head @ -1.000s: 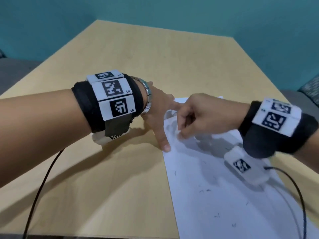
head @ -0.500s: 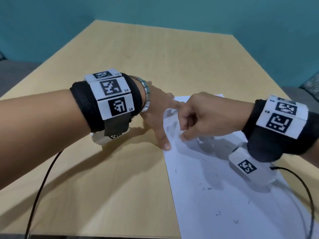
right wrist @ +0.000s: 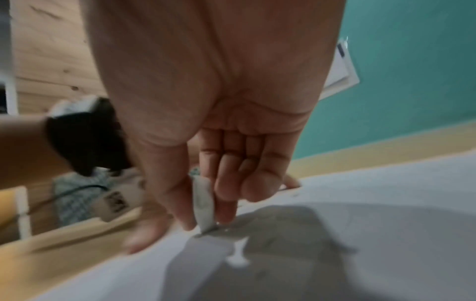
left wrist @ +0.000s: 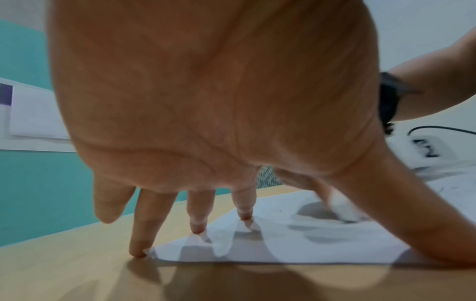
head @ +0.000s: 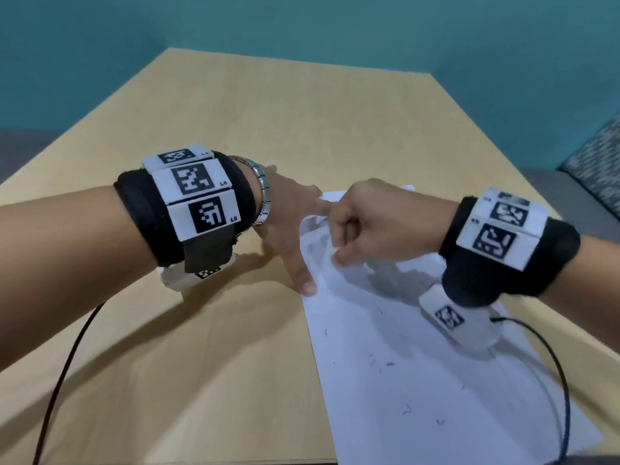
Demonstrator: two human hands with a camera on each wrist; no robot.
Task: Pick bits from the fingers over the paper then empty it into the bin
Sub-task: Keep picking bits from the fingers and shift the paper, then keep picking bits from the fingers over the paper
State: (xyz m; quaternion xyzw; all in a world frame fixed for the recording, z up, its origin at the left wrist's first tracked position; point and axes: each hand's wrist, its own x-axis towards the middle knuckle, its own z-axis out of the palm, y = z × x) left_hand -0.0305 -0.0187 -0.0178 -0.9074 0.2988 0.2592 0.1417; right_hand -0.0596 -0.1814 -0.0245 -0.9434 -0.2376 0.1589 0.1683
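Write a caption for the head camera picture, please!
Left hand spread on white paper, right hand picking at its fingers.

The surface (head: 235, 105) looked like pale wood laminate, smooth with a soft sheen. The paper (head: 419, 380) on it was matt white and thin, flecked with small dark bits (head: 407, 409) (too small to tell their material). Black cloth bands (head: 141, 223) wrapped both wrists, fuzzy and matt, carrying hard white plastic tags (head: 201, 214) with printed black patterns. A bracelet (head: 263, 193) of glossy metal links sat at the left wrist. Thin black cables (head: 60, 374) looked rubbery and smooth.
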